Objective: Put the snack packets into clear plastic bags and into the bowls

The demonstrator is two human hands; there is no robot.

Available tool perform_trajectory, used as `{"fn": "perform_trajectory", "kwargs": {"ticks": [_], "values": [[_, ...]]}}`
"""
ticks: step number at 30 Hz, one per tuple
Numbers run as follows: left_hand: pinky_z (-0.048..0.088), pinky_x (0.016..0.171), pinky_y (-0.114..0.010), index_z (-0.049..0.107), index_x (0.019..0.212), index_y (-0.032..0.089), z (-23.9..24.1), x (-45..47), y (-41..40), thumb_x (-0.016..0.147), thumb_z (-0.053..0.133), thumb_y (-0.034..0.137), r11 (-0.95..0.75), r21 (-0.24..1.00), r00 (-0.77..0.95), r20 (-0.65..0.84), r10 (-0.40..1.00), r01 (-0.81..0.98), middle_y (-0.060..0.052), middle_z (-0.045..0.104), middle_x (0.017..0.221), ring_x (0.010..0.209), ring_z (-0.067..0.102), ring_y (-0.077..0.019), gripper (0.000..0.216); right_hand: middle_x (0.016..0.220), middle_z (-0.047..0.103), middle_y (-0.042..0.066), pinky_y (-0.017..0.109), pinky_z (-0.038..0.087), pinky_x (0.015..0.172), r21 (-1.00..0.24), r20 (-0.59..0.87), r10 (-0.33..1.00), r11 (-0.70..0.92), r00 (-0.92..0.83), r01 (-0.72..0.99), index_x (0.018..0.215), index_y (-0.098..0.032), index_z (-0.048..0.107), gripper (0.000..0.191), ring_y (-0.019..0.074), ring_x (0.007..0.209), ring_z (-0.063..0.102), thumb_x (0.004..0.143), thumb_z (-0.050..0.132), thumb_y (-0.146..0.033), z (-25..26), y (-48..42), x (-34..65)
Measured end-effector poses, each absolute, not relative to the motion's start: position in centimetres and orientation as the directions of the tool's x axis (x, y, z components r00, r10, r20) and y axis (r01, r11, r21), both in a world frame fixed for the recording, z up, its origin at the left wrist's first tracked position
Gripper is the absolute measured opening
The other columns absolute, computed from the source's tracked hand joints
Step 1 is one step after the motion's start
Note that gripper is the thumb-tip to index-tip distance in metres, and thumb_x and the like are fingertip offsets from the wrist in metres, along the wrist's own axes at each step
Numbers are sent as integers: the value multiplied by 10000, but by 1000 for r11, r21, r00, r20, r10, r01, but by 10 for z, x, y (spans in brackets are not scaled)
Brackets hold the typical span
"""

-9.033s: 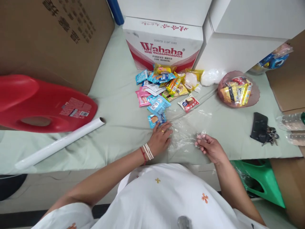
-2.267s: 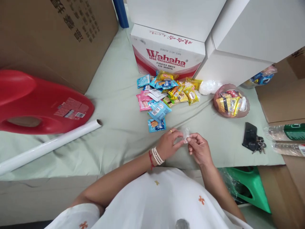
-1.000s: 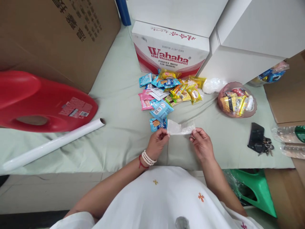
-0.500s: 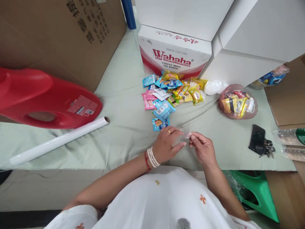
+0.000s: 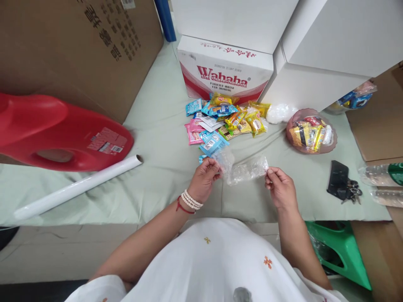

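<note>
A clear plastic bag (image 5: pixel 248 171) is stretched between my two hands, low over the cloth. My left hand (image 5: pixel 204 178), with beads at the wrist, pinches its crumpled left end. The right end is held between thumb and fingers of my right hand (image 5: pixel 281 186). Just beyond lies a pile of small wrapped snacks (image 5: pixel 226 117) in blue, pink and yellow. A blue snack packet (image 5: pixel 213 144) is nearest to the bag, and another behind my left hand is mostly hidden.
A Wahaha water carton (image 5: pixel 225 71) stands behind the snacks. On the right are a pink bowl (image 5: pixel 291 134) of snacks and a black case with keys (image 5: pixel 341 182). A white roll (image 5: pixel 78 186) and a red jug (image 5: pixel 82 130) lie on the left. A green stool (image 5: pixel 352 256) is below.
My hands have moved apart, left hand to the left and right hand to the right. The bag, bunched up before, now spreads out between them. The view has shifted slightly.
</note>
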State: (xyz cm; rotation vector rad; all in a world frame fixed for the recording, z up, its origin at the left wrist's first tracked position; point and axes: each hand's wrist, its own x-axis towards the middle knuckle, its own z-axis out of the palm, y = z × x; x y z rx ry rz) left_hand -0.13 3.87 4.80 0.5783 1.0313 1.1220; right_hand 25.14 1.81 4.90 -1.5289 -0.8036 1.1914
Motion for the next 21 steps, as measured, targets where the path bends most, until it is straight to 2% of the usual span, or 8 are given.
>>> {"fn": "perform_trajectory", "kwargs": {"ticks": [4, 6, 8, 10, 11, 13, 16, 21], "values": [[491, 757, -263, 613, 797, 188, 50, -1, 34, 742, 843, 550, 308, 863, 79, -303, 950, -401, 5, 649, 789, 768, 595, -124, 433, 937, 655, 27, 269, 473, 638, -954, -21, 879, -160, 477, 253, 1040, -223, 699, 324, 142, 719, 543, 835, 760, -466, 54, 21, 250], [488, 769, -273, 631, 785, 181, 51, 3, 31, 775, 822, 550, 269, 893, 109, -246, 963, -361, -3, 659, 777, 765, 597, -131, 415, 986, 665, 44, 303, 498, 737, -936, 89, 933, -41, 348, 349, 1055, -244, 705, 252, 172, 809, 580, 891, 721, -436, 65, 16, 233], [484, 775, -281, 642, 794, 178, 52, 9, 28, 795, 808, 548, 245, 908, 147, -206, 967, -339, -10, 668, 779, 766, 598, -138, 406, 1017, 674, 59, 341, 511, 811, -936, 116, 988, 75, 98, 345, 1038, -266, 726, 209, 206, 898, 606, 886, 740, -408, 76, 13, 210], [479, 775, -282, 648, 810, 178, 55, 12, 26, 805, 801, 548, 230, 923, 152, -191, 970, -308, -8, 662, 782, 768, 589, -140, 401, 1034, 684, 67, 373, 514, 861, -939, 112, 990, 133, -81, 318, 983, -274, 742, 155, 232, 964, 615, 884, 748, -393, 83, 15, 191], [476, 772, -280, 648, 814, 178, 56, 12, 26, 814, 793, 550, 221, 930, 143, -186, 972, -295, -7, 657, 784, 767, 582, -138, 400, 1020, 687, 67, 379, 512, 872, -944, 103, 990, 128, -97, 306, 949, -271, 742, 134, 236, 974, 616, 896, 735, -394, 84, 17, 185], [471, 768, -273, 642, 810, 178, 59, 9, 27, 833, 776, 547, 199, 937, 114, -173, 978, -288, -5, 650, 785, 765, 573, -133, 393, 976, 681, 53, 368, 514, 866, -966, 62, 998, 65, -17, 252, 903, -258, 724, 152, 215, 934, 616, 928, 700, -406, 83, 24, 182], [470, 756, -266, 628, 814, 181, 61, -1, 33, 825, 789, 536, 193, 922, 82, -176, 981, -335, -1, 651, 786, 742, 564, -121, 390, 968, 665, 33, 324, 546, 800, -996, -61, 992, -67, 108, 51, 900, -244, 688, 211, 178, 875, 602, 901, 730, -450, 82, 33, 194], [451, 683, -240, 615, 811, 186, 65, -21, 48, 767, 841, 541, 199, 890, 41, -200, 979, -411, 19, 616, 735, 679, 530, -100, 423, 803, 606, 13, 238, 525, 580, -960, -257, 965, -248, 54, -132, 822, -234, 634, 343, 152, 741, 551, 788, 827, -515, 103, 37, 219]]}}
